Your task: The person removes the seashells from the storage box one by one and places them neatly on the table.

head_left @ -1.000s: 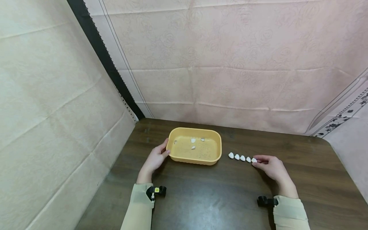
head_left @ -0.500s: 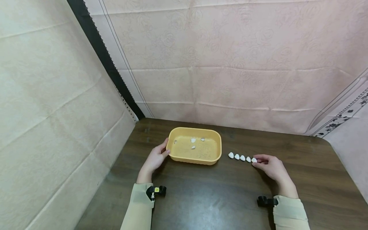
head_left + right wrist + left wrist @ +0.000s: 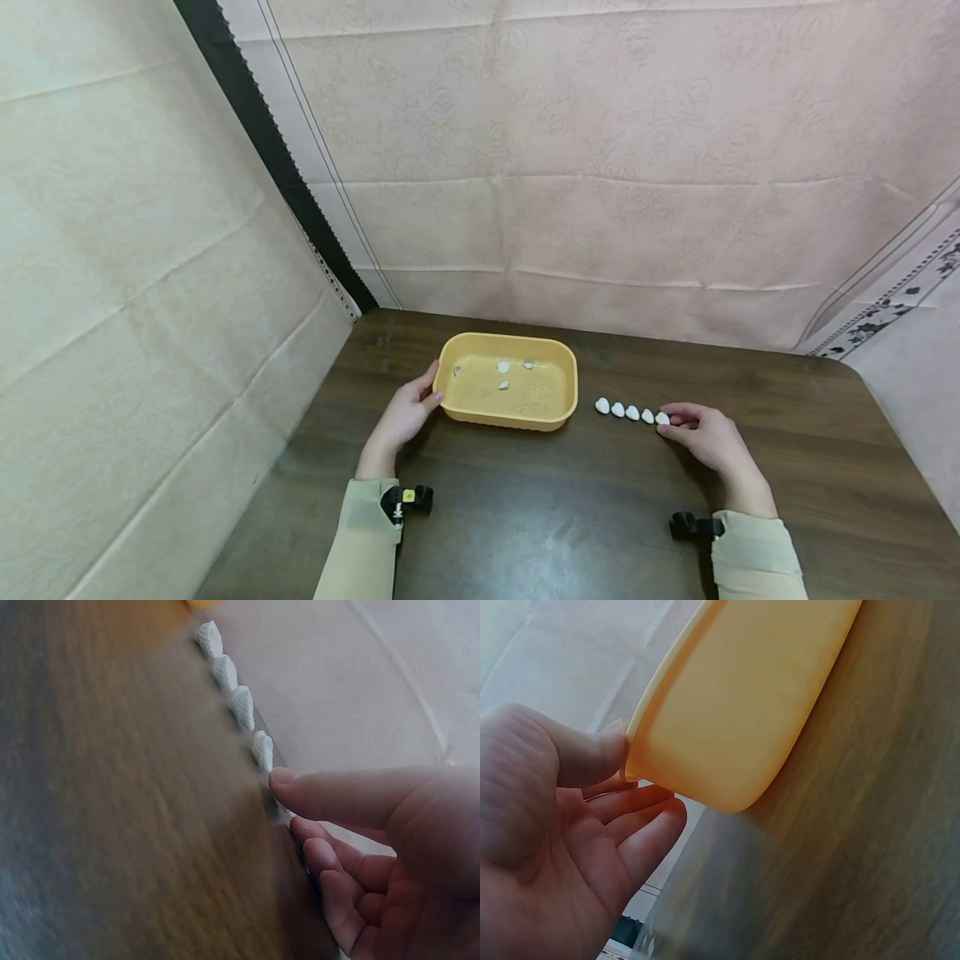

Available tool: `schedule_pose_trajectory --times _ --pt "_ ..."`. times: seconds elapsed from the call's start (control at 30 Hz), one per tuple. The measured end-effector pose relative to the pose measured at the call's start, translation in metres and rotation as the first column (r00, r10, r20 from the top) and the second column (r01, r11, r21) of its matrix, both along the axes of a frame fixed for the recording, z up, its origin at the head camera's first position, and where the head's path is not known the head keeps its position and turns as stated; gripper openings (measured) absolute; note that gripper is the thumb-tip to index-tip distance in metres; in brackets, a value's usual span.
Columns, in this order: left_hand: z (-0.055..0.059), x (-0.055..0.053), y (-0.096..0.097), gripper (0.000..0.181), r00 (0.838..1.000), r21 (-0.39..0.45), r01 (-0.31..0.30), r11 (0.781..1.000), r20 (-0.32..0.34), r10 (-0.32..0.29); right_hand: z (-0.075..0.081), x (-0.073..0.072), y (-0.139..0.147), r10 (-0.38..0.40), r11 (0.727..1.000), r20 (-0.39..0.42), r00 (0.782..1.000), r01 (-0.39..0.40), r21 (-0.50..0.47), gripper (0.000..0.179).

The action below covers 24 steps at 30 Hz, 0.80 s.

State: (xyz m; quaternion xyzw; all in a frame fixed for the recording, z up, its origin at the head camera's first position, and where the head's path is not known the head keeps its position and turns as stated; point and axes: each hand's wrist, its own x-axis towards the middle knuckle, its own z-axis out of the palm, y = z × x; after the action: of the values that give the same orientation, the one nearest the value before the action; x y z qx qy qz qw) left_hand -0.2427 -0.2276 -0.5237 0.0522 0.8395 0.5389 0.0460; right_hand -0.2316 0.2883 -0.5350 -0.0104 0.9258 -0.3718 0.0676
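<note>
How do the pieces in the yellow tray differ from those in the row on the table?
The tray pieces lie scattered, while the row pieces form a line. Four tray pieces show, against five row pieces. The right hand pinches one of the row pieces, none of the tray pieces. Both sets are small and pale.

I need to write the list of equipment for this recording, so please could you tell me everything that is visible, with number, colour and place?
Tray: one, yellow, on the table's far half
Shell-shaped pieces: five, white, in a row right of the tray
Small pieces: four, whitish to grey, inside the tray
Table: one, dark brown, underneath
Cloth hangings: count unclear, pale, behind and at both sides
Black strip: one, black, back left
Floral border: one, white with dark pattern, back right
Wrist devices: two, black, one per wrist
Sleeves: two, pale green-beige, forearms
Left grip: one, holding the tray's left end
Right grip: one, pinching the row's right-end piece
</note>
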Motion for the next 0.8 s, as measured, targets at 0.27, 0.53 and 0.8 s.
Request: schedule_pose_trajectory --times 0.27,0.53,0.8 --pt "-0.0008 0.0 -0.0011 0.06 1.0 -0.009 0.0 1.0 -0.007 -0.001 0.0011 0.0008 -0.0003 0.009 1.0 -0.002 1.0 -0.009 -0.001 0.041" --pt "-0.0009 0.0007 -0.001 0.06 1.0 -0.007 -0.006 1.0 0.001 0.006 0.0011 0.0 0.0013 0.008 1.0 0.008 1.0 -0.008 -0.003 0.044" --pt "-0.0015 0.0005 -0.0004 0.061 1.0 0.002 -0.002 1.0 0.008 0.002 0.0037 0.0012 0.0027 0.011 1.0 0.026 1.0 -0.011 -0.012 0.045"
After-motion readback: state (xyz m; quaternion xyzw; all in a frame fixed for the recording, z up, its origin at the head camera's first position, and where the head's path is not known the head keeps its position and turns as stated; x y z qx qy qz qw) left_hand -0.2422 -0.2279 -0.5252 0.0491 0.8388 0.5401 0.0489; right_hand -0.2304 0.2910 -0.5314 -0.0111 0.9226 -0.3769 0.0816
